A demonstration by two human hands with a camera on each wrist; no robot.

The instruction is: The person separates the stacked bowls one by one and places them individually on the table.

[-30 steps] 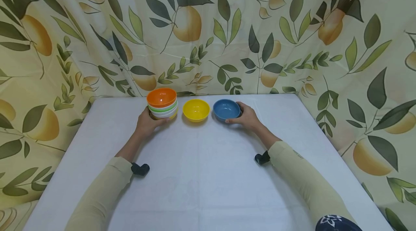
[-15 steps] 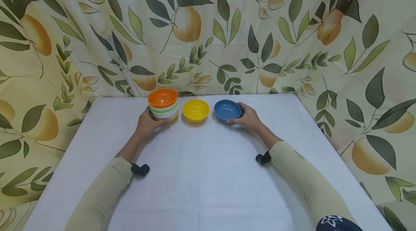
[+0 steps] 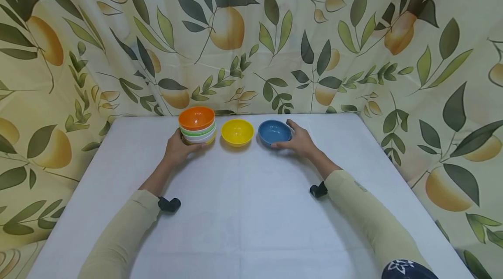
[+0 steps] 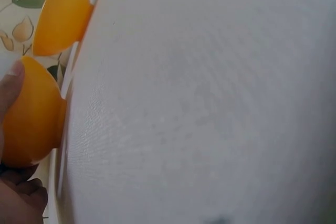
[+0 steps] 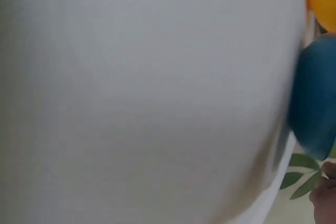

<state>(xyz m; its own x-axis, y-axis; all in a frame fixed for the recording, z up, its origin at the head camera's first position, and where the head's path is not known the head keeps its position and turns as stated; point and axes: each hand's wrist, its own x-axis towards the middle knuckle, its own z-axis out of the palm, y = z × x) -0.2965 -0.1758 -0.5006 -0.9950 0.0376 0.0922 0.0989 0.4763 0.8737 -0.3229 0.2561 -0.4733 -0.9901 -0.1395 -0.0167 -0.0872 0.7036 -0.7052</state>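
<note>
Left hand: we are seeing it clamping the stack of bowls, its thumb lying across the near side and its other fingers curling round the left side. The stack is standing upright at the far edge of the white-covered table. An orange bowl is forming the top, with green and white bands showing below it and yellow showing at the base. In the left wrist view, we are seeing the thumb pressing on the lowest bowl's yellow wall.

Right hand: we are seeing it curving round the blue bowl, the thumb lying along the near side and the fingers reaching round the right side. The index finger is standing slightly off the rim. The blue bowl is sitting upright at the far edge, its opening facing up; in the right wrist view its outline is appearing blurred.

Between these two positions, a yellow bowl is resting upright, apart from both hands. The three positions are forming a row.

Surroundings: the person is wearing pale sleeves, and a black device is projecting at the left wrist. Behind the table, a fruit-and-leaf curtain is hanging.
</note>
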